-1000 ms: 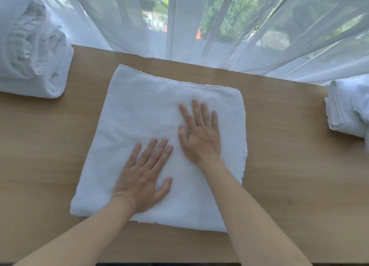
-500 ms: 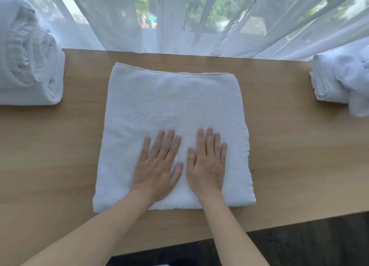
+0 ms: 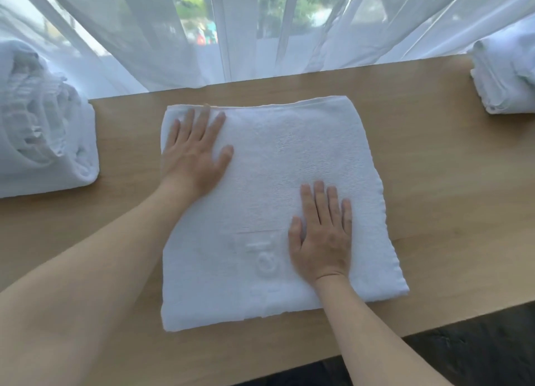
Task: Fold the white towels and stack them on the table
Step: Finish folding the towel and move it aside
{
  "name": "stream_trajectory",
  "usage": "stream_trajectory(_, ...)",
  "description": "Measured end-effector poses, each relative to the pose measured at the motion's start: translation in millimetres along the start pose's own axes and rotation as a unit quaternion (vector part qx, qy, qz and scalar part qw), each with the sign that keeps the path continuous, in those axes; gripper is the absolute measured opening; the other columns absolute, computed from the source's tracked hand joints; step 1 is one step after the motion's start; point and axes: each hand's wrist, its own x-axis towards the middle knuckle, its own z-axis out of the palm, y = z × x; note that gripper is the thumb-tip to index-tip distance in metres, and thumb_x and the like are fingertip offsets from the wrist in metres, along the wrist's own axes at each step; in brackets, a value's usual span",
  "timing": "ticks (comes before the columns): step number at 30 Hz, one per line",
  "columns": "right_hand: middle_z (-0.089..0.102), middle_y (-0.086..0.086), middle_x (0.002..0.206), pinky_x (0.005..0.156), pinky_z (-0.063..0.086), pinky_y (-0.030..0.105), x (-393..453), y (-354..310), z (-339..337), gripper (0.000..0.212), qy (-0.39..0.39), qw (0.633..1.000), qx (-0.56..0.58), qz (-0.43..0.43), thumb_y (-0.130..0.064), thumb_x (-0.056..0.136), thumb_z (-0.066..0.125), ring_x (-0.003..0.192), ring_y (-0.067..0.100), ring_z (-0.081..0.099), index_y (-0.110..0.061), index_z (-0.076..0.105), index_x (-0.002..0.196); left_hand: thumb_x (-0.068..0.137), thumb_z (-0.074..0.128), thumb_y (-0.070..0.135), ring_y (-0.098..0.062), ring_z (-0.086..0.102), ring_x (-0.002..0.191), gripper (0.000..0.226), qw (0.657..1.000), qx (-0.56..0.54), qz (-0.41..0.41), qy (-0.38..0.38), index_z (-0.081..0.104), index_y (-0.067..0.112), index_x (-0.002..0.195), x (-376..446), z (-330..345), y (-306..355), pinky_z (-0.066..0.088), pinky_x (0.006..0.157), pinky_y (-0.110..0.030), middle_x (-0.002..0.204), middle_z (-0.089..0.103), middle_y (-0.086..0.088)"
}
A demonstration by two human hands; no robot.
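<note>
A white towel (image 3: 278, 165), folded into a rough square, lies flat in the middle of the wooden table (image 3: 448, 211). My left hand (image 3: 194, 151) presses flat on the towel's far left corner, fingers straight and spread. Flat on the near right part of the towel lies my right hand (image 3: 321, 235), fingers straight and together. Neither hand holds anything.
A pile of white towels (image 3: 43, 136) sits at the table's left end. More white towels (image 3: 506, 75) lie at the far right corner. Sheer white curtains (image 3: 260, 32) hang along the table's far edge. The near table edge runs at the lower right, with dark floor (image 3: 477, 351) beyond.
Both hands lay side by side on the near middle of the towel. My left hand has slid up to the far left corner and my right hand has shifted right.
</note>
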Motion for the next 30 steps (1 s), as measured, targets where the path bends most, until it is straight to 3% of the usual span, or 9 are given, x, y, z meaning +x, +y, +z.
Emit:
stream_trajectory(2, 0.025, 0.008, 0.165, 0.123, 0.016, 0.055, -1, 0, 0, 0.062, 0.000, 1.000, 0.002, 0.002, -0.038, 0.100, 0.033, 0.154, 0.027, 0.017, -0.017, 0.030, 0.158, 0.093, 0.008, 0.063, -0.022, -0.005, 0.155, 0.074, 0.999, 0.001, -0.052, -0.014, 0.010, 0.031, 0.160, 18, -6, -5, -0.006, 0.125, -0.043, 0.169, 0.002, 0.000)
stream_trajectory(4, 0.026, 0.008, 0.165, 0.123, 0.016, 0.055, 1, -1, 0, 0.062, 0.003, 1.000, 0.004, 0.004, -0.038, 0.099, 0.034, 0.154, 0.027, 0.018, -0.017, 0.031, 0.158, 0.095, 0.008, 0.061, -0.025, -0.009, 0.155, 0.076, 0.999, -0.009, -0.043, -0.011, 0.007, 0.025, 0.161, 17, -7, 7, -0.008, 0.124, -0.044, 0.169, -0.003, -0.004)
stream_trajectory(8, 0.031, 0.007, 0.163, 0.122, 0.018, 0.055, 2, -1, 0, 0.060, 0.026, 1.000, 0.013, 0.005, -0.031, 0.097, 0.036, 0.152, 0.028, 0.023, -0.017, 0.036, 0.156, 0.099, 0.023, 0.054, -0.031, 0.006, 0.155, 0.072, 0.984, -0.033, 0.176, -0.021, 0.019, 0.016, 0.160, -60, 14, 67, 0.010, 0.124, -0.051, 0.167, 0.010, -0.009)
stream_trajectory(10, 0.033, 0.008, 0.162, 0.122, 0.020, 0.056, 2, -2, 0, 0.059, 0.034, 0.999, 0.017, 0.003, -0.028, 0.097, 0.036, 0.151, 0.029, 0.026, -0.016, 0.038, 0.155, 0.102, 0.030, 0.051, -0.028, 0.008, 0.155, 0.068, 0.976, -0.023, 0.214, -0.010, 0.021, 0.016, 0.160, -123, 36, 86, 0.013, 0.124, -0.050, 0.168, 0.012, -0.006)
stream_trajectory(13, 0.033, 0.008, 0.162, 0.122, 0.019, 0.055, 1, -2, -1, 0.059, 0.031, 0.999, 0.018, 0.003, -0.027, 0.097, 0.036, 0.151, 0.029, 0.027, -0.016, 0.038, 0.154, 0.103, 0.031, 0.050, -0.023, 0.008, 0.155, 0.066, 0.981, -0.028, 0.194, 0.004, 0.016, 0.021, 0.161, -175, 52, 80, 0.012, 0.124, -0.047, 0.169, 0.009, 0.000)
stream_trajectory(20, 0.031, 0.006, 0.163, 0.124, 0.014, 0.052, 2, -3, -5, 0.060, -0.001, 1.000, 0.021, 0.012, -0.030, 0.098, 0.034, 0.152, 0.028, 0.024, -0.018, 0.035, 0.156, 0.099, 0.026, 0.055, -0.021, 0.001, 0.156, 0.070, 0.997, 0.006, 0.080, 0.006, 0.010, 0.027, 0.161, -134, 32, 39, 0.003, 0.126, -0.044, 0.169, 0.005, 0.003)
stream_trajectory(25, 0.025, 0.005, 0.165, 0.125, 0.007, 0.050, 0, -5, -17, 0.064, -0.060, 0.997, 0.038, 0.012, -0.037, 0.097, 0.028, 0.154, 0.025, 0.017, -0.020, 0.030, 0.158, 0.098, 0.013, 0.059, -0.020, -0.015, 0.154, 0.072, 0.999, -0.012, 0.031, -0.033, -0.003, 0.027, 0.161, -152, 26, 46, -0.008, 0.125, -0.042, 0.168, -0.011, 0.003)
stream_trajectory(27, 0.021, 0.004, 0.166, 0.126, 0.002, 0.048, -2, -1, -23, 0.069, -0.086, 0.994, 0.062, 0.004, -0.043, 0.095, 0.026, 0.155, 0.023, 0.011, -0.018, 0.026, 0.159, 0.099, 0.011, 0.063, -0.022, -0.017, 0.153, 0.074, 0.996, -0.019, 0.078, -0.044, -0.002, 0.025, 0.161, -180, 30, 52, -0.007, 0.125, -0.044, 0.168, -0.011, 0.002)
stream_trajectory(30, 0.014, 0.002, 0.168, 0.126, -0.002, 0.045, -23, 9, -33, 0.073, -0.134, 0.986, 0.083, -0.058, -0.048, 0.096, 0.029, 0.156, 0.018, 0.003, -0.015, 0.018, 0.161, 0.099, 0.025, 0.065, -0.030, 0.008, 0.154, 0.078, 0.982, 0.008, 0.186, -0.032, 0.022, 0.016, 0.159, -233, 40, 47, 0.015, 0.122, -0.050, 0.168, 0.012, -0.004)
